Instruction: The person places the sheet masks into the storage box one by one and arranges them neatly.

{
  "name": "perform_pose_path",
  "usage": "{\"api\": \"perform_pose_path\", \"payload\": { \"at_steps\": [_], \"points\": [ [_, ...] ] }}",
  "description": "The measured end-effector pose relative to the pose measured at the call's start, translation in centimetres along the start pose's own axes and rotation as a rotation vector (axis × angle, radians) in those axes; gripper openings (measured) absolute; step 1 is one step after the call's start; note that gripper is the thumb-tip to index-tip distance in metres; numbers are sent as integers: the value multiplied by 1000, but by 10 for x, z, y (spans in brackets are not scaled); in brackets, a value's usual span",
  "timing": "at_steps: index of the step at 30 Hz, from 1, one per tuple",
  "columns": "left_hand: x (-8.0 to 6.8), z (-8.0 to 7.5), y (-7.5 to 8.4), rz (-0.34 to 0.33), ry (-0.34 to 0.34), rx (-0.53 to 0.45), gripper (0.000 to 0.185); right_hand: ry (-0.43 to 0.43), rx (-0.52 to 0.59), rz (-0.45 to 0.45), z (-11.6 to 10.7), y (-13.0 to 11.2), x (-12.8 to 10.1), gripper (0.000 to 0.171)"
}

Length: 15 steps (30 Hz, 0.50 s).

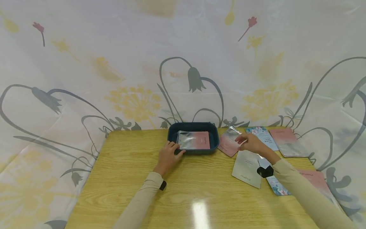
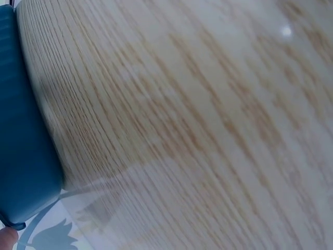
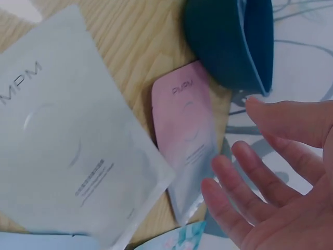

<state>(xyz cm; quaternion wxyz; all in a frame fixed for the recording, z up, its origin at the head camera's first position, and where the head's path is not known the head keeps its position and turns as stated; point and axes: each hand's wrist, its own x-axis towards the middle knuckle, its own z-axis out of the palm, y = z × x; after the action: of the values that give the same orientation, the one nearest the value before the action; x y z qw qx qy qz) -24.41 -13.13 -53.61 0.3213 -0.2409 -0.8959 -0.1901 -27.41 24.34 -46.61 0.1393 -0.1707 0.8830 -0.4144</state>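
Observation:
A dark blue plastic box (image 1: pixel 197 152) stands at the table's far edge, with a pink-and-silver sheet mask packet (image 1: pixel 200 140) lying flat inside. My left hand (image 1: pixel 168 157) grips its near left corner, thumb along the front wall and fingers over the rim. In the left wrist view only a fingertip (image 2: pixel 7 239) shows by the box rim. My right hand (image 1: pixel 251 144) hovers over another pink-and-silver packet (image 1: pixel 227 144) beside the box. Its fingers are relaxed and apart, holding nothing. A silvery-white packet (image 3: pixel 88 140) lies nearer, just below that hand in the head view.
Right of the hand lie a blue floral packet (image 1: pixel 261 136) and a pink-and-silver one (image 1: pixel 288 143). Another floral packet (image 1: pixel 278 187) and a pink one (image 1: pixel 315 179) are partly covered by my right sleeve. A flower-printed cloth (image 1: pixel 183 63) hangs behind the wooden table (image 1: pixel 128 159).

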Motion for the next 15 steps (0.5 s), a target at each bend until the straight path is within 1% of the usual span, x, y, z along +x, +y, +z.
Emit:
{"api": "perform_pose_path", "payload": {
  "at_steps": [10,15],
  "points": [
    [0,-1,-1,5,10,4,24,5,-12,68,-6,14,-13,38],
    [0,0,0,12,11,5,25,44,-43,92,-5,30,-15,36]
  ]
}}
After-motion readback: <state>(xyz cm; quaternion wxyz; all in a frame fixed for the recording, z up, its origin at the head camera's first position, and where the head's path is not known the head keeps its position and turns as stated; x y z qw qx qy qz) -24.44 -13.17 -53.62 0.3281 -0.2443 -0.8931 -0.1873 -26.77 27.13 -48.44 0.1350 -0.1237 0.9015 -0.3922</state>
